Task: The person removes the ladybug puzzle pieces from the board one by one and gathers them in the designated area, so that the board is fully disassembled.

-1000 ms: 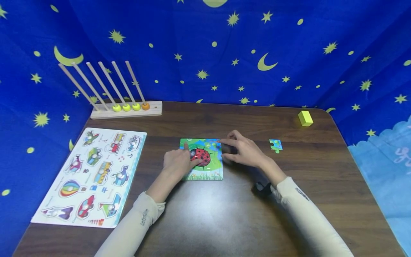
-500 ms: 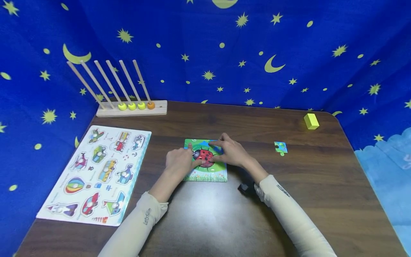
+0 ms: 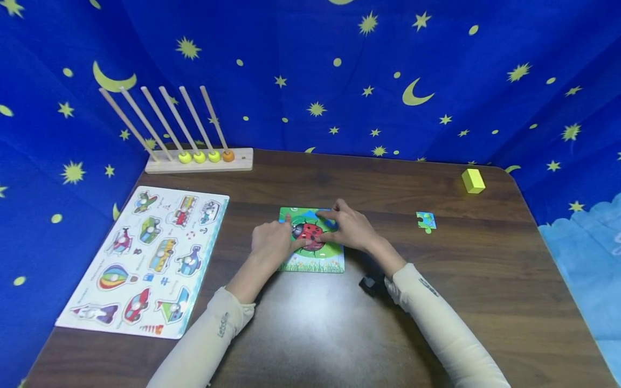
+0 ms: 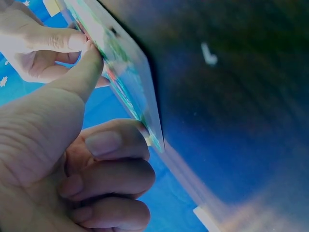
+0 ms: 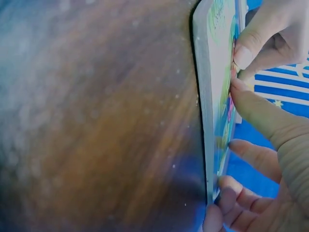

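Head view: the right grip (image 3: 353,228) is resting, thumb and fingers apart, on the flat, square green-and-blue ladybird puzzle (image 3: 308,231), further left than a second ago; the left grip (image 3: 271,241) is touching opposite. Left wrist view: its thumb is stretching straight, apart from curling fingers. Right wrist view: the thumbs are nearly meeting.

Clad in cream sleeves (image 3: 199,339), gathered at cuffs (image 3: 241,314), marked with dark lettering (image 3: 223,325) (partly legible); small black device (image 3: 370,285) beside right cuff.
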`<state>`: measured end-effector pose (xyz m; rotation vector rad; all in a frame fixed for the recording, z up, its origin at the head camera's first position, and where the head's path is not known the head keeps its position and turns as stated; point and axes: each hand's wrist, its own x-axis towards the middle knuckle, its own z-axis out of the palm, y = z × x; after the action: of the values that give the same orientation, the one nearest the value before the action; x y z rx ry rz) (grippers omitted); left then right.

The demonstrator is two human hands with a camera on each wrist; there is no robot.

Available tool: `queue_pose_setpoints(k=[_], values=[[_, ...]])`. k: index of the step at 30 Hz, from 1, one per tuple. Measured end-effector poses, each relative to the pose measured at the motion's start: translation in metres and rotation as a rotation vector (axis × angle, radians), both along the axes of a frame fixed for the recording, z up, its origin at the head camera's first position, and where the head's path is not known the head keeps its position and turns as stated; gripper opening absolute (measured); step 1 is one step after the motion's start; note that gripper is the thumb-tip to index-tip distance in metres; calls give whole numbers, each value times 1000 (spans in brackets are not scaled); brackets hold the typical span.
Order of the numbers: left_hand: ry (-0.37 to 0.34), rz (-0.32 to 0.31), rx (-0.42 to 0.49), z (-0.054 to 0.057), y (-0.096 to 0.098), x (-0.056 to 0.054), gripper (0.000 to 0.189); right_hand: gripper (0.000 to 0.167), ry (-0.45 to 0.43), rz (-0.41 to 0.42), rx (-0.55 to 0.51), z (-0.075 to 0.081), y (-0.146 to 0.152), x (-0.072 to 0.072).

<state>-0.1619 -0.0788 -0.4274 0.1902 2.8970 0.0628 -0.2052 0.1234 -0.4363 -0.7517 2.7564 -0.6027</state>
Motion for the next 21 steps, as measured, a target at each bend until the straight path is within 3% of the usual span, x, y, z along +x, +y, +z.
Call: queue_pose_setpoints(k=[8,17,21], values=[[-8,-2,-12,4,6,-5,92,66,76,-13,80,3,-1,0],[-21,-5,-16,6,8,-5,91,68,135,78,240,10,-3,0],[-21,-13,-24,6,7,-4,92,67,65,78,159,11,-6,-1]])
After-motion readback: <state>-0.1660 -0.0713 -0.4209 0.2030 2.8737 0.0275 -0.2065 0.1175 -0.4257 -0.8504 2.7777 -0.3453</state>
